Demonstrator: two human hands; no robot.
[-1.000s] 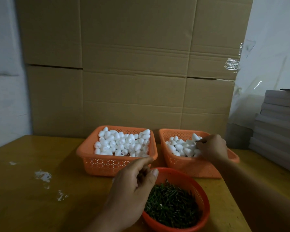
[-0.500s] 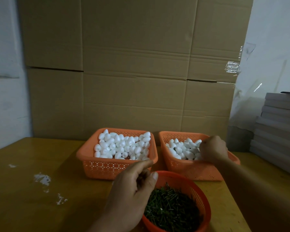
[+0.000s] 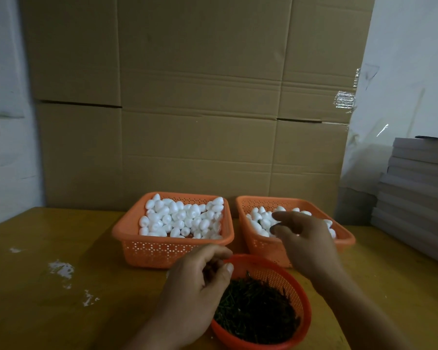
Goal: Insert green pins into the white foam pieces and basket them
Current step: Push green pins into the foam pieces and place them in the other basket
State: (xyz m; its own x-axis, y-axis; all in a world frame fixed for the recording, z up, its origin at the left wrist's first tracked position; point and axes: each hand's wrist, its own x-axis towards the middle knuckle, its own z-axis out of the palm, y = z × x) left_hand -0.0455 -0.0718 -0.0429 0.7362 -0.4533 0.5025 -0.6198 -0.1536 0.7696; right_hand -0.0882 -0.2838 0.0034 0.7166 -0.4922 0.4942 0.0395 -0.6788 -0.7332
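Note:
Two orange rectangular baskets stand side by side on the table. The left basket [image 3: 172, 253] is heaped with white foam pieces [image 3: 182, 218]; the right basket [image 3: 261, 248] holds fewer foam pieces [image 3: 257, 219]. In front of them a round red basket [image 3: 305, 306] is full of green pins [image 3: 258, 309]. My left hand [image 3: 197, 284] hovers at the round basket's left rim, its fingers curled with dark pins showing between them and the thumb. My right hand [image 3: 306, 238] is over the right basket, with finger and thumb stretched out to the left and apart.
The yellow-brown table [image 3: 48, 311] has white crumbs [image 3: 61, 269] on its left part. Flattened cardboard sheets [image 3: 200, 122] stand right behind the baskets. A stack of grey boards [image 3: 420, 193] sits at the right edge.
My right hand has come up out of the right basket's far right part and moved left, its fingers uncurling. My left hand has stayed at the round basket's rim.

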